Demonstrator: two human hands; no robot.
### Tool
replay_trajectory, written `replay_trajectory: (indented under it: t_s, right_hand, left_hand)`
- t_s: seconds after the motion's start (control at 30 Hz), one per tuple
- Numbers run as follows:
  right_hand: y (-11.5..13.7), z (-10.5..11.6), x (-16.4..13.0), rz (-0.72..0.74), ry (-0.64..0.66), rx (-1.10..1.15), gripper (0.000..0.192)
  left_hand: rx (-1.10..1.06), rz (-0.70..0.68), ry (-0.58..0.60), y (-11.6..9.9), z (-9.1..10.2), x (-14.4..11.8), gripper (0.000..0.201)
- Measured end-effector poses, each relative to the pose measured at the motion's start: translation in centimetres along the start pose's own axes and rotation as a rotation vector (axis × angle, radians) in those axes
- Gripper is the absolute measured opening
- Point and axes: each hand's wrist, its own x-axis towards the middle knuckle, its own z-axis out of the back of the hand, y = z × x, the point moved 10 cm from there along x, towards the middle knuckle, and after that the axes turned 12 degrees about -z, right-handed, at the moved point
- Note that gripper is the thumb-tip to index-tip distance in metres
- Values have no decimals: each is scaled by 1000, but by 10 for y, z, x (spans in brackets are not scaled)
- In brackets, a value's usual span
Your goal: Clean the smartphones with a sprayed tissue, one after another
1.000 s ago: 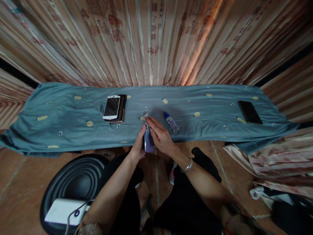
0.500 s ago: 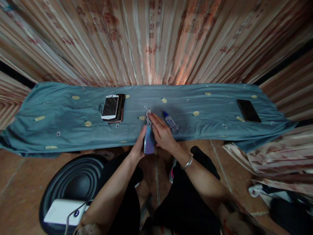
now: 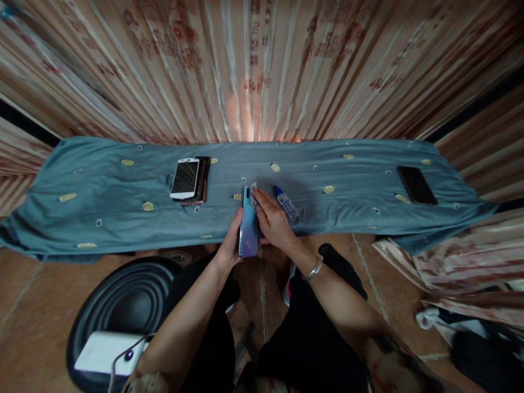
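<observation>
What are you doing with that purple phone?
A person sits at a table covered with a teal cloth. The left hand holds a purple phone by its edge, while the right hand presses a small pale cloth or wipe against its top end. A small bottle lies beside them; a stack of phones and a black phone rest farther off.

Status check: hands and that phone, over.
Left hand grips purple phone by its edge. Right hand presses a small white cloth on it. Small bottle lies beside, clear of both.
</observation>
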Motion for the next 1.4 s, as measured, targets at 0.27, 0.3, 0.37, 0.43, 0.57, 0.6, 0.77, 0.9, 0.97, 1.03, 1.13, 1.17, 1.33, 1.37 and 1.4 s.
replay_trajectory:
  t_s: [0.27, 0.3, 0.37, 0.43, 0.57, 0.6, 0.77, 0.9, 0.97, 1.03, 1.13, 1.17, 1.33, 1.37, 1.4]
  right_hand:
    - [22, -2, -10, 92, 25, -28, 51]
    - [26, -4, -14, 110, 41, -25, 51]
    - [32, -8, -21, 143, 68, -23, 51]
    - [37, -11, -27, 168, 86, -30, 52]
    - [42, -8, -28, 196, 69, -29, 53]
    - [43, -5, -27, 194, 55, -26, 53]
    - [37, 4, -16, 148, 8, -24, 53]
    - [29, 6, -11, 112, 4, -9, 54]
    - [23, 5, -9, 92, 6, 1, 53]
    - [15, 4, -7, 63, 6, 9, 52]
    - [4, 2, -5, 21, 9, 26, 49]
    - [1, 2, -4, 11, 9, 33, 48]
    - [-5, 2, -1, -15, 6, 58, 46]
    - [-5, 1, -1, -18, 10, 58, 46]
    - [-6, 1, -1, -20, 15, 54, 47]
  left_hand:
    - [56, -67, 14, -9, 0, -1, 65]
    - [66, -75, 3, -12, 2, -1, 64]
    - [65, -85, -43, -16, 7, -2, 62]
    - [38, -92, -85, -18, 10, -2, 58]
    - [20, -94, -88, -16, 7, -3, 55]
    - [25, -90, -71, -14, 5, -3, 54]
    - [18, -14, -42, -2, -3, -8, 53]
    - [17, 21, -35, 2, -4, -12, 51]
    - [17, -7, -36, -2, -4, -13, 50]
    - [14, -27, -25, -6, -5, -13, 51]
    - [1, 19, 2, -3, -6, -14, 57]
    - [-8, 37, 10, -2, -7, -14, 58]
    - [-113, 56, -22, -6, -9, -16, 51]
    - [-140, 61, -32, -6, -10, -17, 49]
    - [-167, 64, -41, -7, -11, -17, 47]
